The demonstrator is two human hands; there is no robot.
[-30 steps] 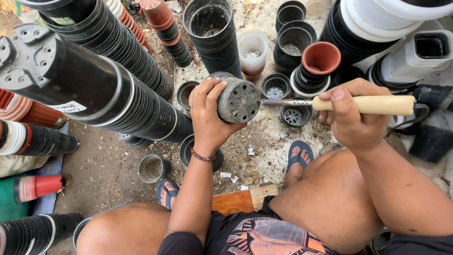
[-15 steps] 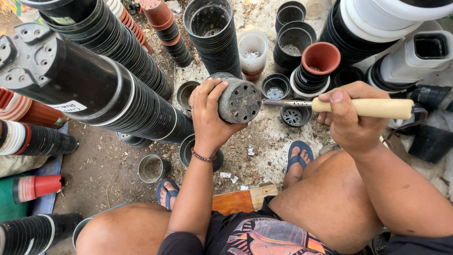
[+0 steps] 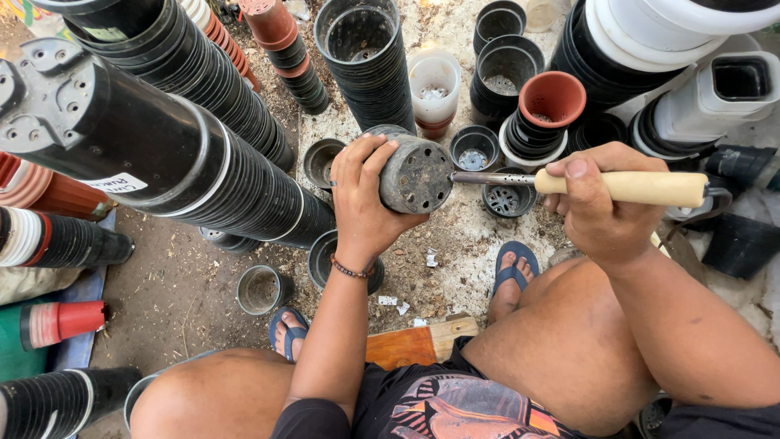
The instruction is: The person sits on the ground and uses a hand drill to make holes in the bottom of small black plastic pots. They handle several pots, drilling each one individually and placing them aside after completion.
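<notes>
My left hand [image 3: 363,203] grips a small black plastic pot [image 3: 414,172] turned on its side, its holed bottom facing right. My right hand [image 3: 600,205] is closed round the pale wooden handle of a tool [image 3: 630,188] with a metal shaft. The shaft's tip [image 3: 459,176] touches the pot's bottom near its right edge. Both hands are held above the ground between my knees.
Long stacks of black pots [image 3: 171,154] lie at left, with upright stacks [image 3: 370,61] and a terracotta-coloured pot [image 3: 552,99] ahead. White containers [image 3: 650,32] stand at right. Loose small pots [image 3: 262,289] sit on the dirt by my blue sandals [image 3: 512,268].
The tool's tip has stayed against the pot's bottom; both hands have barely shifted.
</notes>
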